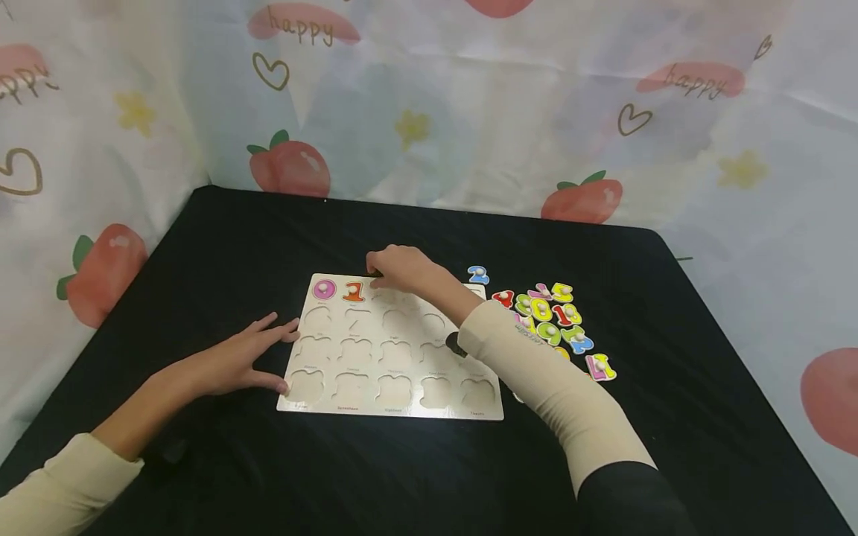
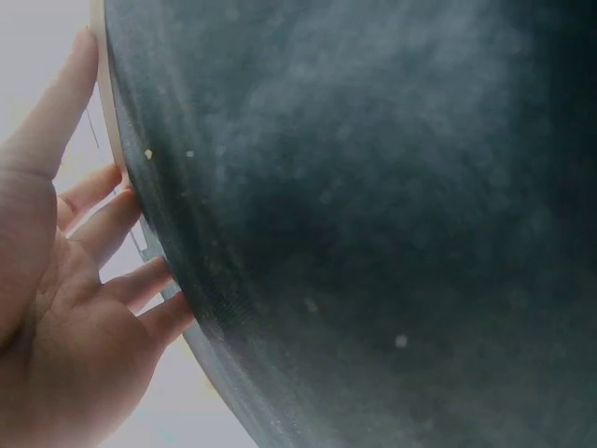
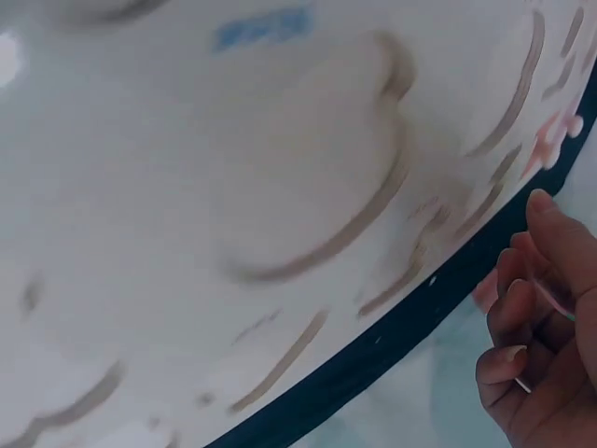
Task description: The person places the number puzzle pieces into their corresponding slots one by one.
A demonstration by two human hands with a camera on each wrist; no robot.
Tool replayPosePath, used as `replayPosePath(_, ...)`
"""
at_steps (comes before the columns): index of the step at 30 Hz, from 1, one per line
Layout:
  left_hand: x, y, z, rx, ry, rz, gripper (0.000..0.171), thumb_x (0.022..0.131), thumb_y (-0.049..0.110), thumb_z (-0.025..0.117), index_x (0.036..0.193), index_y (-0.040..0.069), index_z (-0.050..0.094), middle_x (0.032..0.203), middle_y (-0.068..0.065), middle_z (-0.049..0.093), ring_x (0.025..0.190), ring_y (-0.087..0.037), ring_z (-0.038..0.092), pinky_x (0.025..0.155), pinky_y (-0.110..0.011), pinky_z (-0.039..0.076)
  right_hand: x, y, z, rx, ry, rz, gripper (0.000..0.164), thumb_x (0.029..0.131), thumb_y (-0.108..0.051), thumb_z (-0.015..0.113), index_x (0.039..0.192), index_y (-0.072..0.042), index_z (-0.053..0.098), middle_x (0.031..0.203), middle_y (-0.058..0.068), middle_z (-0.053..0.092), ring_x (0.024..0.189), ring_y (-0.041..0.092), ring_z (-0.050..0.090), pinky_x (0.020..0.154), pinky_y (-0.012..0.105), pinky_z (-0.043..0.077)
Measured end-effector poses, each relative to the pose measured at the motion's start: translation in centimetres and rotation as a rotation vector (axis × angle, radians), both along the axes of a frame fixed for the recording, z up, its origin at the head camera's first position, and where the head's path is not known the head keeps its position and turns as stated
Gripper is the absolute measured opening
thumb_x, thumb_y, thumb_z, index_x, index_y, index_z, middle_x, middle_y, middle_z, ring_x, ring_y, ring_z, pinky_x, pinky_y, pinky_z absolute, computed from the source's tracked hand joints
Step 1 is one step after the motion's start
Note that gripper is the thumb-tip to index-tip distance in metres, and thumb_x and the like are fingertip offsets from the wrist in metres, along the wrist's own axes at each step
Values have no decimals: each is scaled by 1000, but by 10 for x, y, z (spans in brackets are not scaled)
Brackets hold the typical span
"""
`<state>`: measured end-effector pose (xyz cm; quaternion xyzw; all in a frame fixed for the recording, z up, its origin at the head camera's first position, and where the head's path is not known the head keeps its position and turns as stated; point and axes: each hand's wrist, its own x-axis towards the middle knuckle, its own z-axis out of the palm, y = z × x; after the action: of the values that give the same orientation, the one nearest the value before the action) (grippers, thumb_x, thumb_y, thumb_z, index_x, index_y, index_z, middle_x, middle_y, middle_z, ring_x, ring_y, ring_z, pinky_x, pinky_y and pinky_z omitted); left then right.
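A: Nearest the camera: black sleeve of the right arm, near right. Fingers?

B: On the right hand, curled at the board's far edge; whether pinching anything, cannot tell. On the left hand, spread along the left edge.

A: And the blue 2?

B: Flat on the surface, right of the right fingers, just beside the board's far right corner. Nearer to the right hand.

A: Long axis of the board?

B: Left to right, with orange 1 seated just left of those fingers.
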<state>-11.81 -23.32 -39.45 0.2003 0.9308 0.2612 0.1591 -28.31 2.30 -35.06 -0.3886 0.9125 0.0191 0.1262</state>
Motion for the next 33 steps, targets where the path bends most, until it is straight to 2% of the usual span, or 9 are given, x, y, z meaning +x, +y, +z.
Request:
replayPosePath(7,2,0,0,5,-7,1,93,69,58,73,139,6,42,150,-17,27,137,-45,9,98,-67,24,-14,47,3,-14,21,-57,19,94,-27,60,105,-12,65,92,1,64,70,14,57,65,28,48)
replayPosePath(16,2,2,4,1,5,1,91,69,57,73,139,7,43,150,-17,28,137,-45,10,97,-67,25,-30,100,2,21,25,-160,15,93,-22,62,100,-10,67,91,3,65,71,16,59,66,32,50)
replayPosePath(24,3,2,1,-1,6,8,91,69,58,73,138,6,43,150,-17,28,137,-46,10,98,-67,24,-34,125,3,43,-11,-230,13,92,-18,64,100,-9,68,93,4,64,75,18,59,70,36,50)
replayPosePath(33,3,1,2,2,11,3,91,69,59,71,138,7,44,150,-16,28,137,-45,10,98,-67,24,-36,137,8,65,-38,-307,15,90,-15,64,102,-6,67,98,8,63,75,20,56,68,36,49)
